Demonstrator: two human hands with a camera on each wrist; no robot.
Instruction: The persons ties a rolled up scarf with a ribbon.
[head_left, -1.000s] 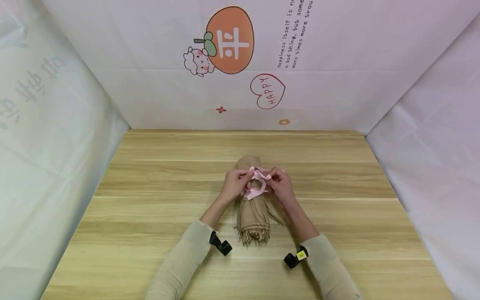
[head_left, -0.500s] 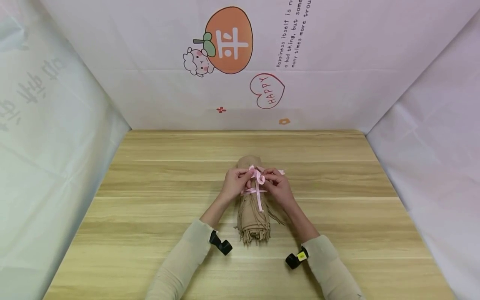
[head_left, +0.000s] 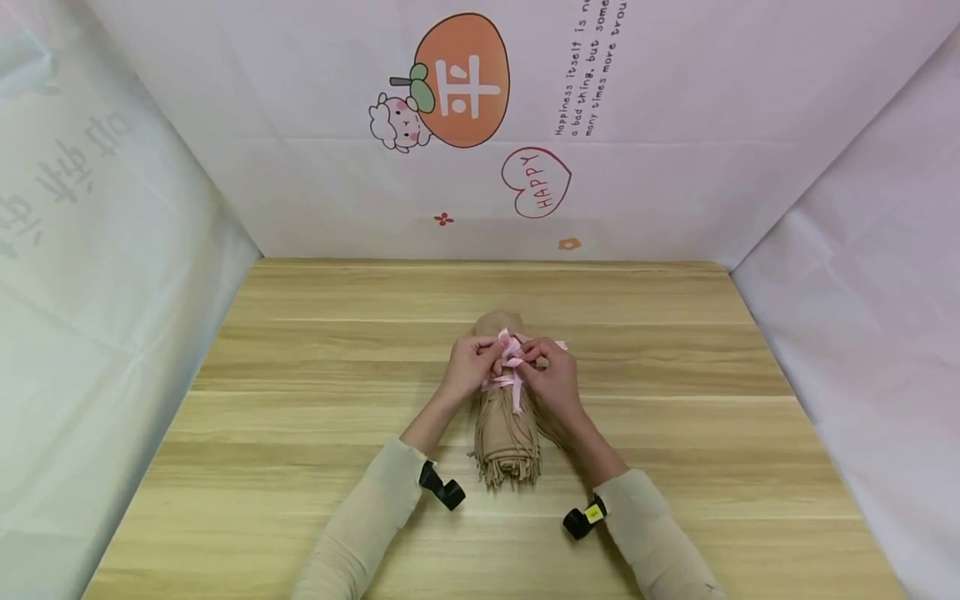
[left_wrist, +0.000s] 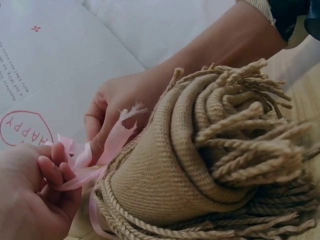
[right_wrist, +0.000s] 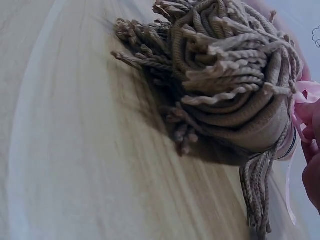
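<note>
A tan fringed scarf (head_left: 507, 433), rolled into a bundle, lies on the table with its tasselled end toward me. Pink ribbon (head_left: 517, 393) is wrapped round its middle, and one frayed tail hangs down over the fringe side. My left hand (head_left: 468, 367) pinches the ribbon above the roll between thumb and fingers. Just across from it, my right hand (head_left: 553, 375) pinches a looped part of the same ribbon. In the left wrist view the ribbon (left_wrist: 82, 177) runs over the curled fingers of the left hand (left_wrist: 30, 195). The right wrist view shows the thick twisted tassels (right_wrist: 230, 65) close up.
The wooden table (head_left: 300, 358) extends on both sides of the scarf. A white printed backdrop (head_left: 322, 192) rises behind the table, with white sheets at left and right. Black wrist camera mounts (head_left: 442, 487) sit at both sleeves.
My right hand has shifted slightly left and its fingers have regripped the ribbon. The loop near it has changed shape, and the hanging tail now lies narrower. My left hand stays put.
</note>
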